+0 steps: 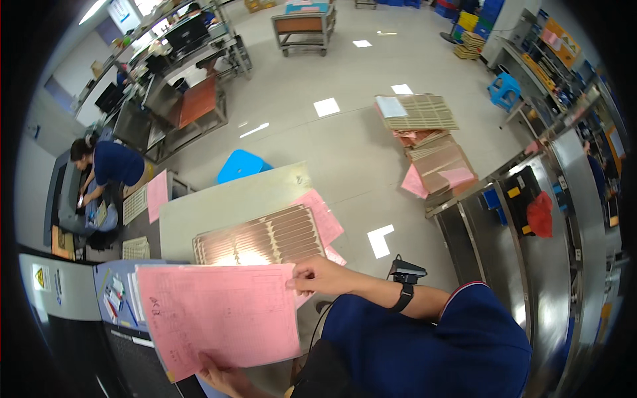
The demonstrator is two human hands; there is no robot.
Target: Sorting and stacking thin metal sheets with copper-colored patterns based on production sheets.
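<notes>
A large pink printed form (229, 315) is held up in front of me, with handwriting along its left side. My right hand (317, 275) pinches its upper right edge between thumb and fingers. At its lower edge, my left hand (219, 375) grips it, the thumb lying over the front; the other fingers are hidden behind the paper. Just beyond the form lies a copper-coloured panel with rows of slotted strips (265, 239), partly covered by the form. Under it is a pale flat board (219, 202). More pink sheets (323, 215) stick out beside the panel on the right.
A blue stool (243, 166) stands past the board. Stacked panels with pink papers (431, 149) sit on the right, near a metal rack (504, 259). At left, a person (116, 162) leans over a machine. Pens lie in a purple tray (119, 298).
</notes>
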